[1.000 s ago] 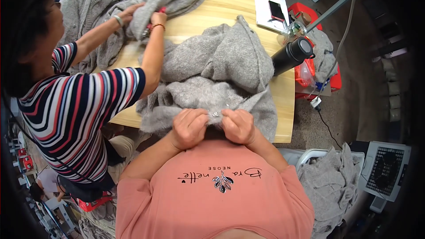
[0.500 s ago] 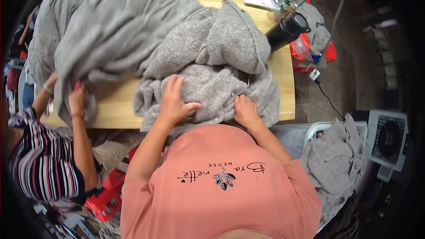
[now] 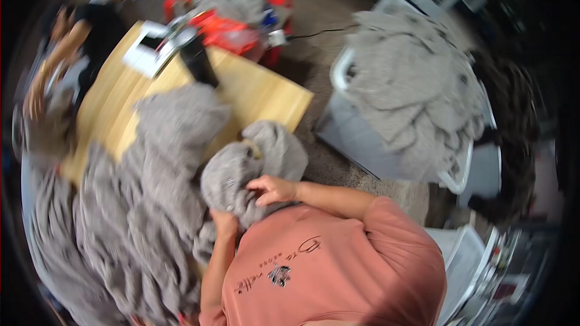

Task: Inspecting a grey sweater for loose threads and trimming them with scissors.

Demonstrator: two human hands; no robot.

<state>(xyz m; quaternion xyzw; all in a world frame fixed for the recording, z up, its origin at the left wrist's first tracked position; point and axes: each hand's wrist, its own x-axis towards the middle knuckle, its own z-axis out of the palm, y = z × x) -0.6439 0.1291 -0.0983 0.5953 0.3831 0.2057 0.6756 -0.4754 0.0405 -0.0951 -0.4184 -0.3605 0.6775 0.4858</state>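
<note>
A bundled grey knit garment point(image 3: 226, 172) is gathered at the table's near edge, against my front. My right hand point(image 3: 275, 190) lies on top of it, fingers curled into the knit. At the bundle's lower left side my left hand point(image 3: 225, 223) holds the cloth, its fingertips partly hidden in the folds. A small yellowish patch shows in the upper part of the bundle. More grey knit cloth point(image 3: 139, 205) is heaped in long folds to the left, up close to the bundle.
On the wooden table point(image 3: 266, 93) stand a black flask point(image 3: 196, 60) and a white sheet point(image 3: 145, 54) with a phone. Beyond is a red crate point(image 3: 281, 0). To the right, grey knits point(image 3: 417, 84) fill a pale bin point(image 3: 341, 75). Another person's arm point(image 3: 54, 60) shows at far left.
My view has swung to the right, bringing the full bin into sight. My right hand has come onto the bundle's top. My left hand has gone from lying spread on top to the bundle's side.
</note>
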